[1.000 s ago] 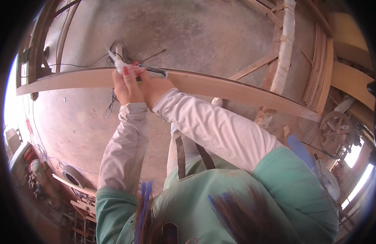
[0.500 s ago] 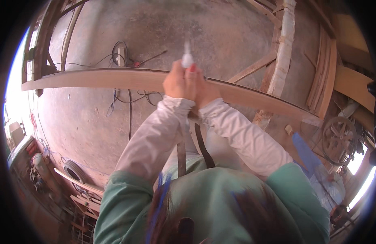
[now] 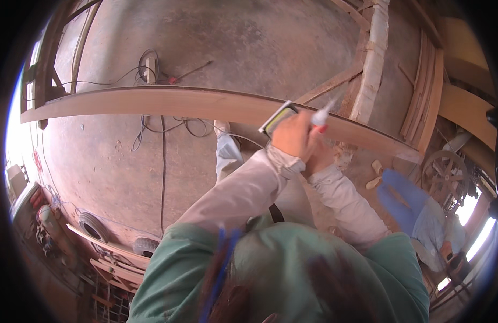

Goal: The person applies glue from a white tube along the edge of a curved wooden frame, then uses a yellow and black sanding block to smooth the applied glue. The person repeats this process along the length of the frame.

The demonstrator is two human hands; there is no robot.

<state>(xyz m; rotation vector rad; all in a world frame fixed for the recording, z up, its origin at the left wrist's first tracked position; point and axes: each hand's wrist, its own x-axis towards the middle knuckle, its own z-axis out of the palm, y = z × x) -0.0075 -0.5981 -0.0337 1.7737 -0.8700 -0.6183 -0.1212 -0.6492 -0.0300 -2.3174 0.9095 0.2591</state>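
Observation:
My left hand point(image 3: 292, 135) is closed around a flat rectangular piece point(image 3: 279, 118) with a white edge and a yellow-green and dark face; its exact kind I cannot make out. Pressed close beside it is my right hand point(image 3: 320, 155), partly hidden behind the left and blurred. A small white nozzle bottle point(image 3: 320, 117) with a pointed clear tip juts from between the hands, seemingly in the right one. Something small and red point(image 3: 320, 128) shows at its base. Both hands are over the right half of a long wooden board point(image 3: 152, 101).
Cables point(image 3: 163, 161) lie on the concrete floor point(image 3: 206, 43). A wrapped post point(image 3: 373, 64) and stacked boards point(image 3: 424, 102) stand right. A spoked wheel point(image 3: 445, 175) and a person in blue trousers point(image 3: 402, 196) are lower right. A tyre point(image 3: 93, 226) lies at the left.
Both hands have moved right along the board, carrying the nozzle bottle, which now tilts rightward. The flat piece has come into sight at the left hand. My foot now shows below the board.

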